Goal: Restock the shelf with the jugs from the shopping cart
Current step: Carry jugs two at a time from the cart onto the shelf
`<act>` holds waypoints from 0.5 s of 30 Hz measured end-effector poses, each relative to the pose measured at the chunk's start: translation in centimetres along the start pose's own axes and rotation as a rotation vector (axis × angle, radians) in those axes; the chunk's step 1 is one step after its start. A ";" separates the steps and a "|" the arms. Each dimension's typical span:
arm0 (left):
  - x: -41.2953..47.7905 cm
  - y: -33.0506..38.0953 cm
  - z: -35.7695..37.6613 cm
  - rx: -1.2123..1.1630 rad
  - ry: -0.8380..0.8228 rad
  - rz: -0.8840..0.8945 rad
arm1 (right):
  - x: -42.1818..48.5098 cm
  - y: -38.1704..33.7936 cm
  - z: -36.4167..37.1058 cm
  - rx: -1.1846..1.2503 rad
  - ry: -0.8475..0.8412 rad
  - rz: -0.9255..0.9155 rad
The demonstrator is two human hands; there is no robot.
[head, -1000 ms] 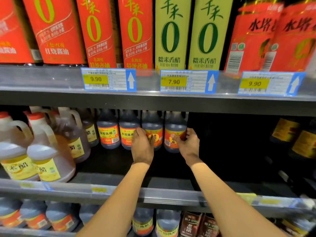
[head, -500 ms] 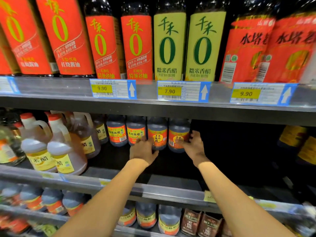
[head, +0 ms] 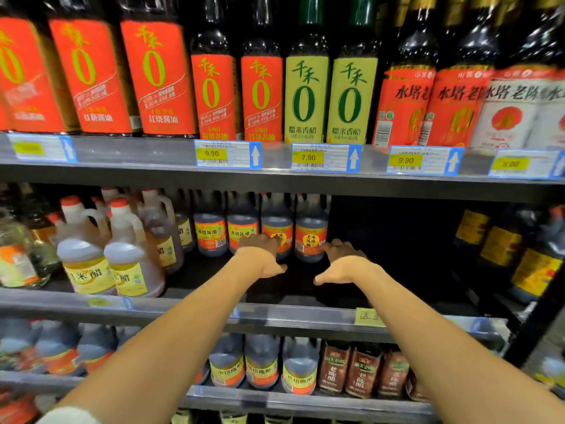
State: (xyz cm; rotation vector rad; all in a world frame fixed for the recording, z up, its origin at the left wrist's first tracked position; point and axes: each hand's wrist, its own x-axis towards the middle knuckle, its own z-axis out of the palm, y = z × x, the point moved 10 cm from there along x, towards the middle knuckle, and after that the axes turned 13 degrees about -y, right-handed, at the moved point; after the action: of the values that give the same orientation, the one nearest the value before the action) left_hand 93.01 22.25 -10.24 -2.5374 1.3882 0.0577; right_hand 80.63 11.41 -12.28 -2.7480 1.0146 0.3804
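Observation:
Several dark vinegar jugs with orange labels stand in a row at the back of the middle shelf (head: 305, 322). The two rightmost are a jug (head: 276, 224) and a jug (head: 311, 237) beside it. My left hand (head: 260, 255) hovers palm down in front of the left of these two, fingers spread, holding nothing. My right hand (head: 342, 261) is just right of and below the rightmost jug, fingers apart and empty. Neither hand grips a jug. The shopping cart is out of view.
Pale rice-vinegar jugs (head: 128, 264) with red caps stand at the shelf's left. Dark space lies right of the jug row, then yellow-labelled bottles (head: 532, 270) at far right. Tall bottles fill the top shelf; more jugs and pouches sit below. Price tags (head: 324, 157) line the upper rail.
Both hands have let go of the two rightmost jugs and drawn back toward me, fingers opening. The view has tilted and shifted slightly.

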 end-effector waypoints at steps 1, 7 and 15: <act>-0.8 -0.2 -0.2 -0.006 -0.002 0.006 | -0.7 -0.4 -0.2 -0.016 0.006 0.008; -6.4 -2.2 -1.4 0.066 0.100 0.021 | -6.2 -3.4 -0.4 0.008 0.167 0.026; -12.4 -5.7 -1.0 -0.020 0.139 0.022 | -11.4 -10.2 -1.0 0.017 0.322 -0.074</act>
State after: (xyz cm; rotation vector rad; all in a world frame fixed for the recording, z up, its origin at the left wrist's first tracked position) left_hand 90.90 35.17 -6.25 -2.5862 1.4726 -0.1029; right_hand 79.17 25.74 -7.05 -2.8808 0.9716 -0.0868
